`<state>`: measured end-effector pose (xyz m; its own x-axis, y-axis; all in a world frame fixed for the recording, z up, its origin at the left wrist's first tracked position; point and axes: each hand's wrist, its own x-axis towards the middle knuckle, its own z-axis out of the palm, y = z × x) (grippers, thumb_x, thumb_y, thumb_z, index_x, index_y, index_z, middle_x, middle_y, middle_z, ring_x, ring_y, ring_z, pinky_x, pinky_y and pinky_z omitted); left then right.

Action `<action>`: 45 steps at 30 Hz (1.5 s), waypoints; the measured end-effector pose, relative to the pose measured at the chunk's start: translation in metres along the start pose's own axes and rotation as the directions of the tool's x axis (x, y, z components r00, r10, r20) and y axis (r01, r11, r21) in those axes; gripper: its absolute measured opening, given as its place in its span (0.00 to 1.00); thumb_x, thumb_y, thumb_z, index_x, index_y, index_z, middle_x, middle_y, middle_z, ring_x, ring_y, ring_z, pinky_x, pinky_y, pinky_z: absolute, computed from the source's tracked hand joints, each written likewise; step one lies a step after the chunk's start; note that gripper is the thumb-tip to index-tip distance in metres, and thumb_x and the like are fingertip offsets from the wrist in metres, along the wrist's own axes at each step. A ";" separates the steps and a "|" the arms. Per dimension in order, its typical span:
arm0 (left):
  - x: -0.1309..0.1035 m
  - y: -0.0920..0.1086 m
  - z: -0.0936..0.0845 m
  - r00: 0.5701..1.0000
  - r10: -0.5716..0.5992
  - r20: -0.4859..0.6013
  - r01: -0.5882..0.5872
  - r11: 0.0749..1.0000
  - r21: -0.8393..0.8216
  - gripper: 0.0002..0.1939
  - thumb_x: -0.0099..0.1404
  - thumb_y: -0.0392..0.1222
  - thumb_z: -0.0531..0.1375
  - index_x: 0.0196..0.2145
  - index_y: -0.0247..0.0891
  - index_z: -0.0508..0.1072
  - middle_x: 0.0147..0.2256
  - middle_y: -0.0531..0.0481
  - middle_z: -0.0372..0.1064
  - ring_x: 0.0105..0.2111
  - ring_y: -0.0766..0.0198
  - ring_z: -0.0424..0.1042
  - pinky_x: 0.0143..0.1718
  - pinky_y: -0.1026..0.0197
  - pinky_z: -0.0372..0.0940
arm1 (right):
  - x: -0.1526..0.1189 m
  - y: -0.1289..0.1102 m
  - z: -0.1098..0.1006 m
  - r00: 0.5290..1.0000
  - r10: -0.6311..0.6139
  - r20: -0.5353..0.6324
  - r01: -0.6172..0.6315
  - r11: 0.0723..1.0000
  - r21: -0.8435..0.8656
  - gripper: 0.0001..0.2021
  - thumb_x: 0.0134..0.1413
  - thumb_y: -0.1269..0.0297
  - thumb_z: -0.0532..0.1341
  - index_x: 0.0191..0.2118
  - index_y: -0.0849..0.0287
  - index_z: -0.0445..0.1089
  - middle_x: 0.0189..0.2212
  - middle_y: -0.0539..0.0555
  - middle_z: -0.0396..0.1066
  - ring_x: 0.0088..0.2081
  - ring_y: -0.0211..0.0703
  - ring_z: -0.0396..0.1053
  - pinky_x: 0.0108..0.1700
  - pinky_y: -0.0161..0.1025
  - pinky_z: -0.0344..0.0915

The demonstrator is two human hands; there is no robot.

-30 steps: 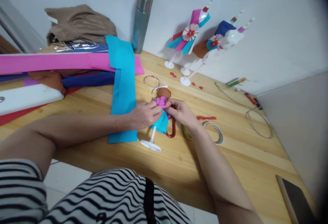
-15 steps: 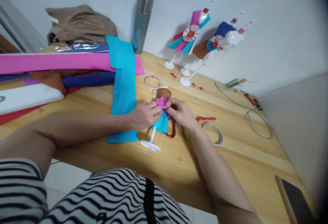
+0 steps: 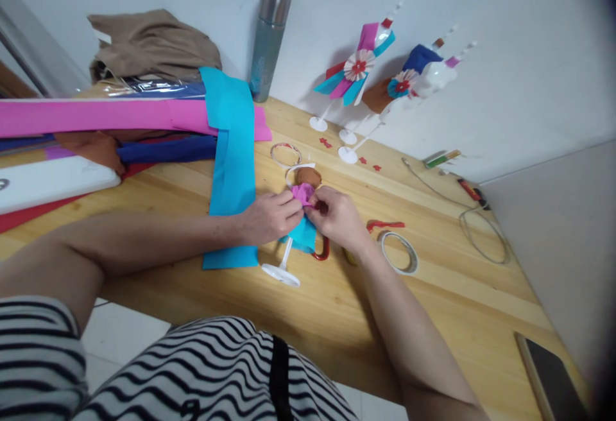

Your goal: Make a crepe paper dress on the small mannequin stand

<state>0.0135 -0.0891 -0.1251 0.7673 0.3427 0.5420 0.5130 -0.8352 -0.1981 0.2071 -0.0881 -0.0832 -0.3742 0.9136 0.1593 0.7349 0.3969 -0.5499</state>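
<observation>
Between my hands is a small figure on a white stand (image 3: 281,274), with a brown rounded top (image 3: 308,178), a pink crepe paper piece (image 3: 303,194) around its middle and a blue paper skirt (image 3: 304,236) below. My left hand (image 3: 270,217) pinches the left side of the pink crepe paper. On the other side, my right hand (image 3: 337,214) has thumb and forefinger closed on the paper's right edge. The fingertips partly cover the pink paper. Red scissors handles (image 3: 323,249) show partly below my right hand.
A blue paper strip (image 3: 233,196) lies left of the figure, by a pink roll (image 3: 96,118). Tape rolls (image 3: 398,253) (image 3: 285,154) sit on the wooden table. Finished paper figures (image 3: 359,67) and a flask (image 3: 270,39) stand by the wall. A phone (image 3: 553,373) lies front right.
My right hand has shifted slightly left and down, bringing the pink paper's right edge closer in against the figure. My left hand stays nearly in place.
</observation>
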 end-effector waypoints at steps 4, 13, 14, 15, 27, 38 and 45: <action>0.000 0.000 0.000 0.999 -0.050 -0.013 0.051 0.998 0.028 0.13 0.73 0.36 0.50 0.38 0.34 0.74 0.35 0.43 0.72 0.38 0.58 0.67 0.32 0.57 0.58 | 0.000 -0.002 0.003 1.000 0.005 -0.023 -0.006 1.000 -0.007 0.06 0.45 0.70 0.56 0.23 0.55 0.59 0.23 0.51 0.64 0.26 0.42 0.61 0.31 0.39 0.56; 0.000 0.002 0.002 1.000 -0.023 -0.014 0.024 0.998 0.051 0.13 0.72 0.35 0.51 0.36 0.33 0.75 0.34 0.44 0.71 0.37 0.58 0.67 0.31 0.57 0.57 | 0.000 0.002 0.002 0.995 0.058 -0.081 -0.052 0.996 0.077 0.05 0.46 0.68 0.57 0.23 0.56 0.62 0.21 0.49 0.64 0.25 0.39 0.61 0.30 0.36 0.56; 0.000 0.001 0.002 1.000 -0.020 -0.016 0.020 0.998 0.055 0.13 0.72 0.35 0.51 0.36 0.33 0.75 0.34 0.44 0.71 0.37 0.58 0.66 0.32 0.57 0.57 | 0.000 0.002 0.001 0.995 0.053 -0.086 -0.048 0.997 0.062 0.05 0.47 0.68 0.58 0.23 0.56 0.62 0.22 0.50 0.65 0.25 0.39 0.61 0.30 0.36 0.56; 0.000 0.001 0.002 1.000 -0.018 -0.014 0.018 0.998 0.057 0.13 0.72 0.36 0.51 0.36 0.33 0.75 0.34 0.43 0.71 0.37 0.58 0.66 0.32 0.57 0.57 | 0.000 0.003 0.000 0.995 0.048 -0.088 -0.044 0.998 0.051 0.05 0.47 0.67 0.58 0.23 0.56 0.63 0.22 0.50 0.65 0.25 0.39 0.61 0.30 0.36 0.56; 0.002 0.001 -0.001 0.998 -0.021 -0.054 0.024 0.998 0.066 0.12 0.72 0.36 0.51 0.35 0.35 0.73 0.33 0.45 0.70 0.36 0.59 0.66 0.33 0.57 0.58 | -0.002 0.003 -0.011 0.994 0.058 0.093 -0.057 0.998 -0.017 0.06 0.47 0.67 0.58 0.22 0.57 0.61 0.21 0.49 0.63 0.23 0.37 0.58 0.29 0.37 0.54; 0.004 0.001 -0.001 0.989 -0.015 -0.147 0.026 0.997 0.067 0.09 0.72 0.35 0.52 0.38 0.36 0.72 0.32 0.48 0.72 0.33 0.60 0.66 0.30 0.58 0.55 | 0.000 0.007 -0.014 0.968 0.200 0.148 -0.232 0.942 0.244 0.06 0.42 0.62 0.59 0.22 0.57 0.65 0.19 0.48 0.63 0.23 0.37 0.58 0.27 0.36 0.56; 0.002 0.000 0.004 0.997 0.021 -0.071 -0.016 0.998 0.067 0.12 0.73 0.36 0.51 0.44 0.37 0.75 0.36 0.46 0.73 0.35 0.60 0.68 0.30 0.58 0.56 | 0.001 0.006 -0.014 0.956 0.236 0.172 -0.276 0.924 0.266 0.07 0.42 0.60 0.60 0.22 0.57 0.65 0.19 0.49 0.65 0.23 0.38 0.60 0.28 0.37 0.58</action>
<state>0.0167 -0.0865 -0.1274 0.7486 0.2938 0.5944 0.5250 -0.8102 -0.2607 0.2192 -0.0838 -0.0743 -0.2816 0.9522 -0.1184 0.6318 0.0911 -0.7698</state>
